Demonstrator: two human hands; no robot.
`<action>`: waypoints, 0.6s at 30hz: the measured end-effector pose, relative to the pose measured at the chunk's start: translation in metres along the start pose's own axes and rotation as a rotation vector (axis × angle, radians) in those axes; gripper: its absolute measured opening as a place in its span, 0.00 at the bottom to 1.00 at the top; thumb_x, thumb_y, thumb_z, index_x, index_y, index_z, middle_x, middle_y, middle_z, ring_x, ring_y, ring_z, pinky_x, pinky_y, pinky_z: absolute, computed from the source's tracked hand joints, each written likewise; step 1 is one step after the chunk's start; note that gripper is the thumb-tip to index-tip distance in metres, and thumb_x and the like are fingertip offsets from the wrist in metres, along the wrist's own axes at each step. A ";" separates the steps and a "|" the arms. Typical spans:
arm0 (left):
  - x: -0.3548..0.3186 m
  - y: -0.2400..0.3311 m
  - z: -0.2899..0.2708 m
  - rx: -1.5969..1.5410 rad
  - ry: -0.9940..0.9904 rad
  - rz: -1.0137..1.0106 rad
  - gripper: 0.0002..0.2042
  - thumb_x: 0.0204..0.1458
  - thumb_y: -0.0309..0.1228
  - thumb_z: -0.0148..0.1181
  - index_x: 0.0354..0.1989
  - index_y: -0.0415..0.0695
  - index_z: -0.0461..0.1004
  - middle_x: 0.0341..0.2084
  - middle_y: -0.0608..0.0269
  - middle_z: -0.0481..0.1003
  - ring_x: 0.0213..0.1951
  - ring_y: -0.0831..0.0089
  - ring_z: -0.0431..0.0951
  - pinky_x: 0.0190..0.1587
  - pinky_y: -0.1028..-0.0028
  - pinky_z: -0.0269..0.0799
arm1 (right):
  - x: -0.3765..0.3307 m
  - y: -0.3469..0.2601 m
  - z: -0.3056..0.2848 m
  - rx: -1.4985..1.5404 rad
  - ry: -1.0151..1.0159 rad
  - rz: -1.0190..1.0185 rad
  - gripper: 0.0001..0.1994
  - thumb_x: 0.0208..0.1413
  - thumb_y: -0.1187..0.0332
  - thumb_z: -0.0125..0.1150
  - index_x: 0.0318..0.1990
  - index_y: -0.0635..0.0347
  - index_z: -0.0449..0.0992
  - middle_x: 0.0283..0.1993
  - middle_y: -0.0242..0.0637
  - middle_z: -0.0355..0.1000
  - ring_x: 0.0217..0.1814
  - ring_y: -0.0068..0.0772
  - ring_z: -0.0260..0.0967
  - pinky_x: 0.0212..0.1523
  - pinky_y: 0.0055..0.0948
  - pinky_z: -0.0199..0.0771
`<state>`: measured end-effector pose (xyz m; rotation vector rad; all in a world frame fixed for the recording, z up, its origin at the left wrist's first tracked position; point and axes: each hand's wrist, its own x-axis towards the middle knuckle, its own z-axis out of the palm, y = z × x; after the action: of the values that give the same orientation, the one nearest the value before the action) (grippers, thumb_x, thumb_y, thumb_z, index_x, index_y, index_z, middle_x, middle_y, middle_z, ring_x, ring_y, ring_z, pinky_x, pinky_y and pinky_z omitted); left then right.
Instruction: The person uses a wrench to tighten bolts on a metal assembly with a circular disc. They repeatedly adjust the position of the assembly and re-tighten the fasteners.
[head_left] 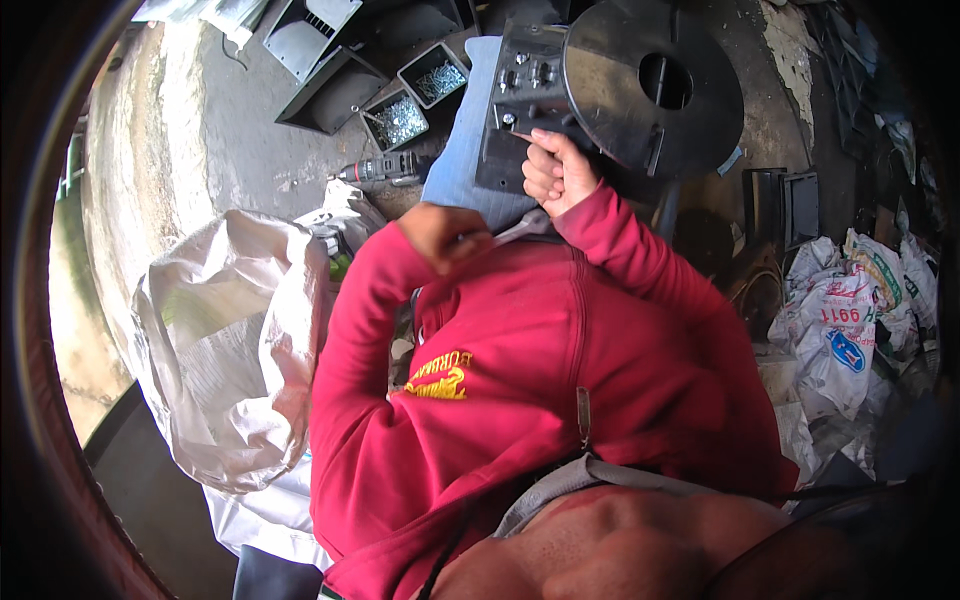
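Observation:
A black rectangular plate (pixel 500 172) with a large round black disc (pixel 610 70) on it rests over my lap. Several silver bolts (pixel 540 73) stand up from the plate. My right hand (pixel 557 172) is closed at the plate's near edge, thumb and forefinger beside a bolt (pixel 509 120) at the corner; whatever they pinch is too small to make out. Nearer my body, my left hand (pixel 447 237) is closed and a little blurred. A grey metal wrench (pixel 526 226) sticks out of it to the right, lying close against my jacket.
Two black bins of small screws, one (pixel 395 120) nearer than the other (pixel 433 76), stand on the floor ahead left. A power drill (pixel 385 169) lies below them. An open white sack (pixel 235 350) is at my left; printed white bags (pixel 840 310) are piled at right.

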<state>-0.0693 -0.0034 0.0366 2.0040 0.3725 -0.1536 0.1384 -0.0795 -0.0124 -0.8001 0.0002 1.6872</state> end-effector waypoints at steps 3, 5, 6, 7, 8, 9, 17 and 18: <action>-0.016 -0.002 0.012 -0.515 -0.062 -0.391 0.09 0.51 0.30 0.57 0.39 0.43 0.76 0.23 0.53 0.77 0.26 0.62 0.78 0.32 0.68 0.73 | -0.001 0.002 -0.001 -0.010 -0.064 -0.023 0.18 0.60 0.62 0.48 0.18 0.50 0.56 0.11 0.19 0.46 0.10 0.13 0.42 0.13 0.18 0.43; -0.002 -0.007 0.071 -0.183 0.127 -0.008 0.07 0.52 0.25 0.58 0.38 0.41 0.77 0.30 0.53 0.78 0.30 0.60 0.80 0.35 0.71 0.75 | 0.000 0.006 -0.001 -0.014 -0.055 -0.015 0.16 0.60 0.62 0.48 0.20 0.50 0.57 0.11 0.19 0.46 0.10 0.13 0.42 0.13 0.18 0.43; 0.001 0.014 0.072 -0.146 0.269 -0.012 0.08 0.52 0.26 0.58 0.39 0.41 0.76 0.32 0.53 0.78 0.30 0.59 0.79 0.35 0.70 0.75 | 0.001 0.006 -0.002 -0.010 -0.052 -0.014 0.16 0.60 0.62 0.48 0.20 0.50 0.57 0.11 0.19 0.46 0.10 0.13 0.42 0.14 0.18 0.43; 0.002 0.028 0.070 -0.114 0.418 -0.019 0.09 0.52 0.28 0.59 0.40 0.40 0.76 0.33 0.52 0.78 0.31 0.58 0.79 0.35 0.69 0.75 | 0.002 0.006 -0.003 -0.011 -0.049 -0.007 0.16 0.60 0.62 0.48 0.20 0.50 0.57 0.11 0.19 0.46 0.10 0.13 0.42 0.14 0.18 0.43; 0.005 0.031 0.067 -0.119 0.399 -0.011 0.09 0.52 0.31 0.59 0.39 0.41 0.76 0.32 0.52 0.78 0.31 0.57 0.79 0.35 0.68 0.75 | 0.004 0.007 -0.005 0.000 -0.089 -0.018 0.17 0.60 0.62 0.48 0.19 0.50 0.57 0.11 0.19 0.46 0.10 0.13 0.41 0.14 0.19 0.44; 0.007 0.033 0.065 -0.124 0.385 -0.009 0.10 0.52 0.34 0.59 0.38 0.42 0.76 0.31 0.51 0.78 0.31 0.56 0.79 0.35 0.67 0.75 | 0.004 0.008 -0.004 0.002 -0.063 -0.022 0.17 0.60 0.62 0.48 0.18 0.50 0.56 0.11 0.19 0.46 0.10 0.13 0.41 0.14 0.19 0.44; 0.005 0.011 0.040 -0.404 0.058 0.171 0.13 0.52 0.37 0.62 0.37 0.38 0.76 0.27 0.60 0.77 0.26 0.68 0.78 0.34 0.72 0.72 | 0.001 0.005 0.003 -0.024 -0.005 -0.039 0.18 0.60 0.61 0.49 0.17 0.49 0.56 0.11 0.19 0.46 0.10 0.14 0.41 0.14 0.19 0.44; -0.001 0.014 0.028 -0.516 0.011 0.004 0.11 0.54 0.35 0.60 0.38 0.39 0.76 0.27 0.65 0.77 0.25 0.77 0.75 0.33 0.78 0.70 | 0.000 0.005 0.003 -0.020 -0.004 -0.042 0.18 0.60 0.61 0.49 0.17 0.49 0.56 0.11 0.19 0.46 0.10 0.14 0.41 0.14 0.19 0.44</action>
<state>-0.0646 -0.0342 0.0364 1.4964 0.3713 -0.0363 0.1321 -0.0792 -0.0122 -0.8062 -0.0365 1.6516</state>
